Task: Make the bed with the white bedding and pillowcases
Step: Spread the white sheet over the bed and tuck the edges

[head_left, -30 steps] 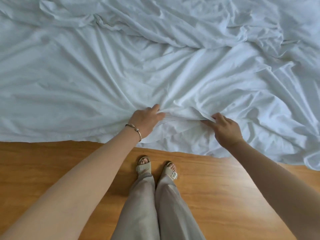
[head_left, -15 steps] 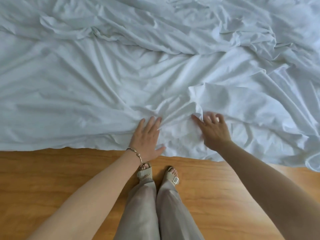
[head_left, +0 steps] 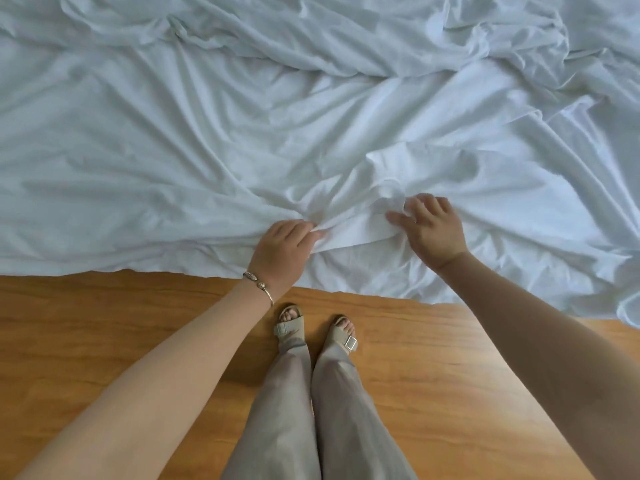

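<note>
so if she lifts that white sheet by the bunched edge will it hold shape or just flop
Likely floppy: the white sheet is creased throughout and gathers under the left hand. Probably light, since it drapes thinly over the floor.

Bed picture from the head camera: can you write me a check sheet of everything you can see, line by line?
Surface: orange-brown wooden floor, bare where it shows.
Job's things: crumpled white cotton bed sheet, heavily wrinkled, its edge reaching the floor.
Clutter: nothing seen.
Hands: left hand grips a fold of the sheet with curled fingers; right hand rests on the sheet with fingers spread, and whether it pinches cloth cannot be told.
Cables: nothing seen.
Surroundings: thin metal bracelet on the left wrist; beige trousers and beige buckled sandals on the person's feet, close to the sheet's edge.
</note>
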Tool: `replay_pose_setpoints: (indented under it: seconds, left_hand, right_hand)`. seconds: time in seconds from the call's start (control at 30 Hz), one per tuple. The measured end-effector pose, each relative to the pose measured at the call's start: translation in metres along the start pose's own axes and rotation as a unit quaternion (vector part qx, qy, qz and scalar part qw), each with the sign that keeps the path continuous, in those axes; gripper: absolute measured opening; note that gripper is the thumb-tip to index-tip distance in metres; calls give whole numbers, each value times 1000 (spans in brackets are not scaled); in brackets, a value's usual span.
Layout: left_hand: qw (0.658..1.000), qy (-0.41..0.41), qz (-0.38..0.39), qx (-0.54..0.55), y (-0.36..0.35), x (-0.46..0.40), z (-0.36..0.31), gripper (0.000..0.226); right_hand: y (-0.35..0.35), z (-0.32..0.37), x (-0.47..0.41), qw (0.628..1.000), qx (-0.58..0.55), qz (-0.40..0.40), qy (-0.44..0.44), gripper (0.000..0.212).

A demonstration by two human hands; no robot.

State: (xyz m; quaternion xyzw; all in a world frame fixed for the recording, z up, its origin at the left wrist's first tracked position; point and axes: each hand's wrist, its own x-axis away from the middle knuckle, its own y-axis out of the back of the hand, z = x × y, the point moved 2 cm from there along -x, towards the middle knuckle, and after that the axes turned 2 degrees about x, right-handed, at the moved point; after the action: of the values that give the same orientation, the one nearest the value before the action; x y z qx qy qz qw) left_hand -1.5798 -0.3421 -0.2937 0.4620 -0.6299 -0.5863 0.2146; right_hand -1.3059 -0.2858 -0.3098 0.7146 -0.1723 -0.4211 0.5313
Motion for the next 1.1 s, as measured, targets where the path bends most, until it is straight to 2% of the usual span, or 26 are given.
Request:
replay_pose_setpoints:
  seconds: [0.13,0.17,0.2,0.23,0.3,0.37,0.47,0.5,0.53,0.57,0.6,0.67,0.73,0.8,0.87,0.9,0.97,1.0,1.03,1.1]
  left_hand:
    - [999,19,-7,33,17,3,-4,38]
    - [999,19,25,41,22,6,-7,37]
    - [995,8,89,44,25,11,-12,38]
    - [980,0,194,47,24,20,-15,40]
    - [921,36,385,37,19,45,-19,44]
    - [898,89,431,3,15,48,-21,46]
    - [856,101,503,-57,7,34,-29,59]
    - [839,114,527,-73,4,27,-32,56]
    - [826,121,543,-88,2,18,-35,49]
    - [829,123,537,-93,2,6,-40,42]
    - [849,115,509,-88,4,-8,-49,38]
    - [894,55,439,-75,3,-35,-77,33]
    - [923,1,383,-33,-5,-60,-110,27]
    - [941,-69,330,29,-22,-81,-149,25]
    - [941,-139,291,99,-46,-100,-192,27]
    - [936,-151,303,100,-60,-108,-213,37]
    - [932,-108,345,28,-88,-128,-246,64]
    - [937,-62,344,-4,-99,-140,-256,73]
    - [942,-18,334,-20,-109,-154,-265,78]
    - [951,45,304,-19,-126,-177,-276,80]
  right_hand:
    - [19,-1,13,987,-95,65,-109,22]
    - [24,4,21,983,-126,102,-89,25]
    - [27,14,32,975,-155,150,-45,29]
    - [30,24,43,964,-172,203,-4,36]
    - [35,43,62,942,-166,290,-10,45]
    - [39,56,62,927,-144,339,-71,43]
    - [36,65,68,854,-144,498,-56,42]
    - [40,59,69,837,-181,509,-82,38]
    - [45,50,70,838,-224,481,-130,29]
    - [54,39,69,855,-249,419,-179,19]
    - [63,24,72,874,-247,359,-218,14]
    - [77,-6,85,890,-203,305,-272,11]
    - [87,-36,104,884,-135,315,-319,24]
    - [92,-65,128,862,-59,330,-381,48]
    - [95,-97,155,828,11,363,-428,63]
    - [95,-115,168,805,24,395,-442,70]
    - [96,-154,190,773,29,453,-444,83]
    - [95,-174,197,773,29,467,-428,86]
    - [95,-194,201,783,32,470,-406,84]
    - [97,-226,209,825,44,450,-338,68]
